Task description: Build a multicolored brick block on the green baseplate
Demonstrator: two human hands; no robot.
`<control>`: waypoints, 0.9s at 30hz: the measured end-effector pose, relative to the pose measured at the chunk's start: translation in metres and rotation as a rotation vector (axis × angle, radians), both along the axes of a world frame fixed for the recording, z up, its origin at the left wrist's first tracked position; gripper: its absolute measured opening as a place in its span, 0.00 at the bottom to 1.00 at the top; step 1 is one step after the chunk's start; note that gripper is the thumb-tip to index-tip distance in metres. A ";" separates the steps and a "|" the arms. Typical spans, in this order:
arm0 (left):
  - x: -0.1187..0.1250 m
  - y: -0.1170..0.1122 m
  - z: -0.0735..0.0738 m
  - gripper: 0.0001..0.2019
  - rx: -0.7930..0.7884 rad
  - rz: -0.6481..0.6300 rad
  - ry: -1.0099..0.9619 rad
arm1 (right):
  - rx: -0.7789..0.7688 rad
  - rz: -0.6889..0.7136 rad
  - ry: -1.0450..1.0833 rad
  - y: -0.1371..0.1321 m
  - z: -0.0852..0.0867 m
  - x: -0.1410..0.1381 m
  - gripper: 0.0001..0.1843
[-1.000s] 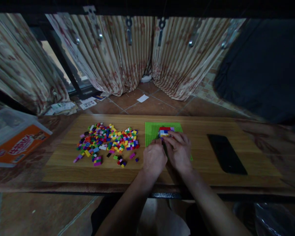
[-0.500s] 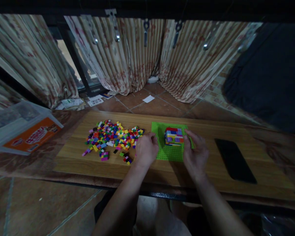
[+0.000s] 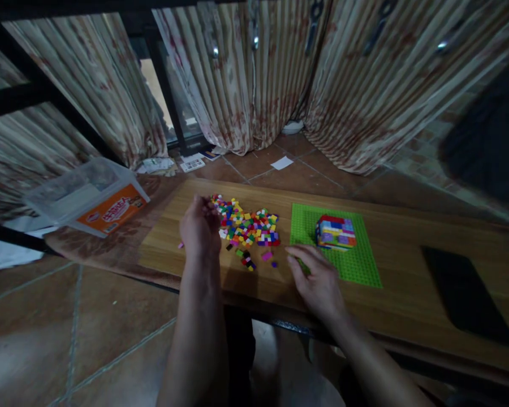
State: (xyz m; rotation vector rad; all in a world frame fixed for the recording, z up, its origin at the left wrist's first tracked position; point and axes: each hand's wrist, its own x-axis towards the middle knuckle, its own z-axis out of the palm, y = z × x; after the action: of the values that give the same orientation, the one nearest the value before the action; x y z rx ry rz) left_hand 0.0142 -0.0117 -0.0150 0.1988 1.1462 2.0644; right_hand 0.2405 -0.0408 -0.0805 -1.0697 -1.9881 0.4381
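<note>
A block-shaped build of mixed-colour toy bricks [image 3: 336, 232] stands on a green baseplate [image 3: 365, 265]. Left of the plate lies a loose pile of small bricks [image 3: 250, 223]. My left hand [image 3: 201, 229] is over the left end of the pile, hiding part of it. Its fingers are bent and blurred, so whether it grips a brick cannot be told. Near the plate's front left corner is my right hand [image 3: 318, 277], thumb and forefinger apart, with no brick visible between them. A magenta brick [image 3: 267, 256] and a blue brick [image 3: 274, 264] lie between the hands.
A clear plastic box [image 3: 89, 198] with an orange label stands beyond the board's left end. A flat black object [image 3: 466, 294] lies on the right of the wooden board [image 3: 398, 237]. Curtains [image 3: 254, 85] hang behind, and a white paper [image 3: 282, 163] is on the tiled floor.
My view has turned left. My left hand has moved left from beside the baseplate to the pile's left end. My right hand has left the build's right side for the plate's front left corner.
</note>
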 end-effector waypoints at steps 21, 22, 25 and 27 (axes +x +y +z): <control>-0.027 -0.014 0.000 0.14 0.151 -0.070 -0.520 | -0.015 0.028 -0.251 -0.007 -0.012 -0.079 0.12; -0.027 -0.014 0.000 0.14 0.152 -0.073 -0.518 | -0.019 0.009 -0.263 -0.008 -0.012 -0.082 0.11; -0.027 -0.015 -0.001 0.14 0.159 -0.089 -0.515 | -0.032 -0.037 -0.284 -0.009 -0.014 -0.090 0.10; -0.027 -0.016 0.000 0.13 0.165 -0.098 -0.518 | -0.042 -0.057 -0.286 -0.009 -0.014 -0.092 0.10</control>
State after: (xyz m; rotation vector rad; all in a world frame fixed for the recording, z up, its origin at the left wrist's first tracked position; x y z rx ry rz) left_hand -0.0131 -0.0273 -0.0150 -0.1914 0.6395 1.9621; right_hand 0.1487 -0.0503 -0.0947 -1.2710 -2.1982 0.3107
